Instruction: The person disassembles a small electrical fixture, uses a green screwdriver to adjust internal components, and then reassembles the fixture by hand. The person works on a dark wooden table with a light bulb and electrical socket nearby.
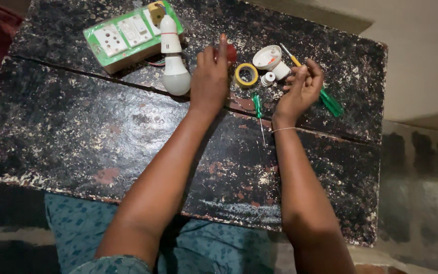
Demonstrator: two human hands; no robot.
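Black paint is flaking off the old wooden table point(102, 137), and pale spots show all over its top. Both arms reach out over it from the near edge.

The left hand point(210, 78) lies palm down with its fingers pointing away. Its fingertips rest on a small red block point(230, 52), which is mostly hidden under them, so I cannot tell if the hand grips the block or only touches it. Just to the left of this hand lies a white light bulb point(175, 71) with its round end toward the person.

The right hand point(302, 87) is lifted a little, with its wrist bent and its fingers curled in close together. It pinches something tiny that is too small to make out. A thin band sits on this wrist.

Between the two hands lie a roll of yellow tape point(246, 75) and a small green screwdriver point(257, 107). A white round lamp holder point(271, 59) sits just past the right hand, with a small white cap point(267, 79) beside it. A second screwdriver with a yellow and green handle point(330, 100) lies partly under the right hand.

At the far left corner sits a green and white switch board point(128, 35) with sockets, and the neck of the bulb lies across it.
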